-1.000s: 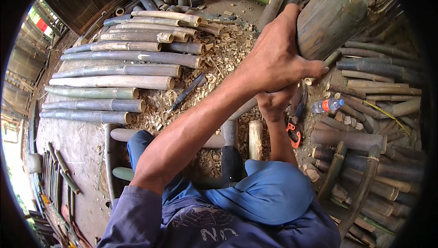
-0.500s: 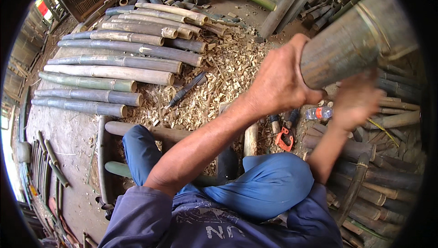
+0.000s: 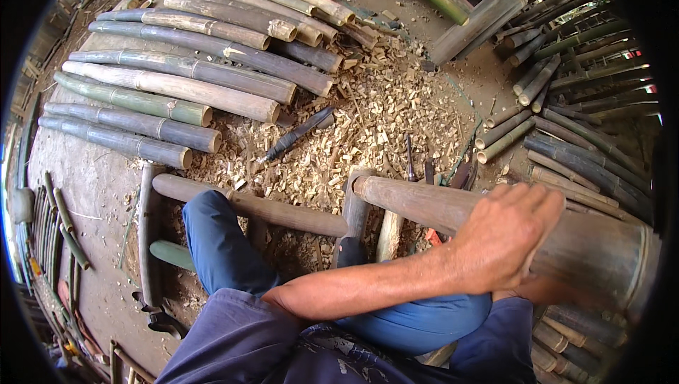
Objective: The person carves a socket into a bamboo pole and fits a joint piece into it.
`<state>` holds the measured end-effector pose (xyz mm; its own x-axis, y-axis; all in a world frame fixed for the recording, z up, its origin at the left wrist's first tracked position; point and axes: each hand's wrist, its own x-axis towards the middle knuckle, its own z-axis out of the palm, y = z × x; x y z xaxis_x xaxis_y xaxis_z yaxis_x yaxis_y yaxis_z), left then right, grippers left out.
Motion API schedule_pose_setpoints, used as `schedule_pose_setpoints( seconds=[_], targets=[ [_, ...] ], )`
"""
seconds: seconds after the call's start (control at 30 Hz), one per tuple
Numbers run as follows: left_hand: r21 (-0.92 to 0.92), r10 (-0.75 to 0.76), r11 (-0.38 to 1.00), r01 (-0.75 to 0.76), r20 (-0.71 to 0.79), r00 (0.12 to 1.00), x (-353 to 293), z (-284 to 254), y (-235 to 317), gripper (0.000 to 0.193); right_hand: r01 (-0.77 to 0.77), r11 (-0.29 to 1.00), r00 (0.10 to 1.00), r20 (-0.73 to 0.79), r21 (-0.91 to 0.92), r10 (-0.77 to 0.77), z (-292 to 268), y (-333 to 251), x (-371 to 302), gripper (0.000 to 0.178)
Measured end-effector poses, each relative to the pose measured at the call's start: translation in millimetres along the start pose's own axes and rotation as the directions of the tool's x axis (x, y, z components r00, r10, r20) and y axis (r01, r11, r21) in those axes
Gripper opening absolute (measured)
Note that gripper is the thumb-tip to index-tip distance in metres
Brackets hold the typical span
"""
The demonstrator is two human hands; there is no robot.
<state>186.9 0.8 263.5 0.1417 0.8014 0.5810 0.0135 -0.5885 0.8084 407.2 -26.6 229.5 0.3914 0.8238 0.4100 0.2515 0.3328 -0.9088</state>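
Note:
A thick brown bamboo pole (image 3: 424, 204) lies slantwise over my lap, from the frame in front of me out to the right. My left hand (image 3: 506, 235) is wrapped over the top of the pole near its middle. Under the pole's thicker right part is my right hand (image 3: 573, 291), smeared by motion and partly hidden; its fingers cannot be made out. The pole's far end rests at or just over the upright post (image 3: 355, 207) of a low bamboo frame (image 3: 297, 216). Just beneath the pole shows a bit of an orange tool (image 3: 433, 237).
Several cut bamboo poles (image 3: 170, 94) lie side by side at the left. Wood chips (image 3: 382, 115) cover the ground ahead, with a dark long-handled tool (image 3: 300, 133) and a slim chisel-like tool (image 3: 410, 158) on them. More bamboo (image 3: 587, 165) is piled at the right.
The pole has swung down from its raised, tilted position to lie across in front of me. My left hand has moved from its end to its top; my right hand has gone lower, beneath it.

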Motion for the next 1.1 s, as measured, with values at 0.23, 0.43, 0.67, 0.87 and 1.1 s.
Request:
schedule_pose_setpoints(
  seconds=[0.23,0.43,0.67,0.87,1.1],
  targets=[
    [-0.030,-0.024,0.999,0.022,-0.071,0.997,5.6,-4.1,-6.4,0.073,-0.088,0.992,0.996,-0.015,-0.087,0.087,8.9,16.8,-9.1,0.077],
    [-0.008,-0.064,0.998,0.063,-0.171,0.983,12.8,-7.7,-11.4,0.058,-0.128,0.983,0.992,-0.021,-0.134,0.126,14.6,21.7,-8.5,0.080],
    [0.009,-0.115,0.993,0.119,-0.183,0.976,12.1,-4.1,-3.2,0.050,-0.145,0.975,0.989,-0.026,-0.167,0.143,15.3,20.9,-11.1,0.082],
    [0.177,-0.044,0.978,0.112,-0.352,0.935,2.3,8.0,6.5,0.047,-0.128,0.983,0.991,0.006,-0.128,0.130,19.0,24.9,-10.2,0.085],
    [0.255,-0.012,0.961,0.105,-0.340,0.940,-12.0,-2.3,19.7,0.045,-0.077,0.995,0.996,0.039,-0.071,0.080,25.0,15.9,-4.3,0.088]
  ],
)
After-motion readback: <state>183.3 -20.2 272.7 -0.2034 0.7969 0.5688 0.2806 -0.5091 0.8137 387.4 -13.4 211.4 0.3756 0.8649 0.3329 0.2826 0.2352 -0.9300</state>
